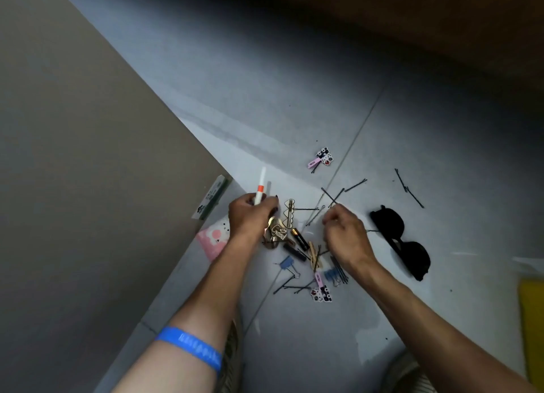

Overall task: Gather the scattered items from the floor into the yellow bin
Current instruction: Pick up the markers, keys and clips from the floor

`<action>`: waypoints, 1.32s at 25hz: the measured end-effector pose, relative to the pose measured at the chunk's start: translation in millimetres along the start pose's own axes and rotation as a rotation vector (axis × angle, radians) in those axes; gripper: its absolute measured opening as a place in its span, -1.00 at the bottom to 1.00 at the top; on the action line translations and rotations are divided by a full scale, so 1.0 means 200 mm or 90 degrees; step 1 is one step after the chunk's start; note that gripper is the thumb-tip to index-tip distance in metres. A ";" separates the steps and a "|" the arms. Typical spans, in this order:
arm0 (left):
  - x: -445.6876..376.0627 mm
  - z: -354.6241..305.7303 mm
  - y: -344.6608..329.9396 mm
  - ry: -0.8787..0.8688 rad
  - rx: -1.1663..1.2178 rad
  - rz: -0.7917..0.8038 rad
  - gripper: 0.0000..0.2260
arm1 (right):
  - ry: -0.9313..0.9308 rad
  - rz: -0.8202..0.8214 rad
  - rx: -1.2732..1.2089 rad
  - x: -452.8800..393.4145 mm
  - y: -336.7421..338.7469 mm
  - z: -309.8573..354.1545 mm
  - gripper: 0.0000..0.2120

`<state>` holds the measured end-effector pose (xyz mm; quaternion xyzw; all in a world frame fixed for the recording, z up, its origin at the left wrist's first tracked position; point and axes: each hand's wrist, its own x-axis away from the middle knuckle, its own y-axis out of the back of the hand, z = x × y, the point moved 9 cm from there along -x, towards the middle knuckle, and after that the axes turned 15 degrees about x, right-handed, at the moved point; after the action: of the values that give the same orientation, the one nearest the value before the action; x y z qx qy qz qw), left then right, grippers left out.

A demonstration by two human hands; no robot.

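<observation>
Hairpins (313, 216) are being pinched off the floor by the right hand (344, 231); a pen (260, 189) is gripped upright in the left hand (250, 216). Yellow bin (531, 319) is seen far right, nearer the right arm.

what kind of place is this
Probably an indoor room at home: a pale grey tiled floor with grout lines, a large tan flat panel like furniture, and personal clutter such as black sunglasses and thin black bobby pins.
</observation>
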<state>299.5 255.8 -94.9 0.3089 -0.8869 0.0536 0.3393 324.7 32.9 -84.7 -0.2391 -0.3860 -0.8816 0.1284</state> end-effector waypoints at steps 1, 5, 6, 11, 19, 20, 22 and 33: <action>0.03 0.02 0.00 0.055 0.125 0.040 -0.90 | 0.057 0.008 0.045 0.03 -0.04 0.05 -0.83; 0.23 0.05 -0.07 0.194 0.475 0.256 -0.80 | 0.273 0.022 0.391 0.11 -0.23 0.21 -0.87; 0.27 0.06 -0.07 0.216 0.528 0.281 -0.80 | 0.277 0.020 0.420 0.10 -0.25 0.21 -0.86; 0.34 0.17 -0.04 0.248 0.552 0.281 -0.79 | 0.187 0.052 0.247 0.06 -0.18 0.09 -0.97; 0.20 0.23 0.12 0.108 0.120 0.038 -0.94 | -0.156 0.316 -0.575 0.05 -0.24 0.05 -0.78; 0.19 0.22 0.12 0.088 0.091 0.021 -0.93 | -0.147 0.346 -0.593 0.06 -0.26 0.08 -0.76; 0.16 0.16 0.13 0.010 0.001 -0.011 -0.99 | -0.115 0.361 -0.575 0.04 -0.26 0.12 -0.73; 0.11 0.07 0.05 -0.049 -0.253 0.059 -0.85 | 0.244 -0.013 0.308 -0.18 -0.18 0.31 -0.80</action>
<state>273.1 247.7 -90.7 0.1965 -0.9057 -0.1183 0.3564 360.1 105.4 -89.3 -0.0269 -0.5560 -0.7942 0.2435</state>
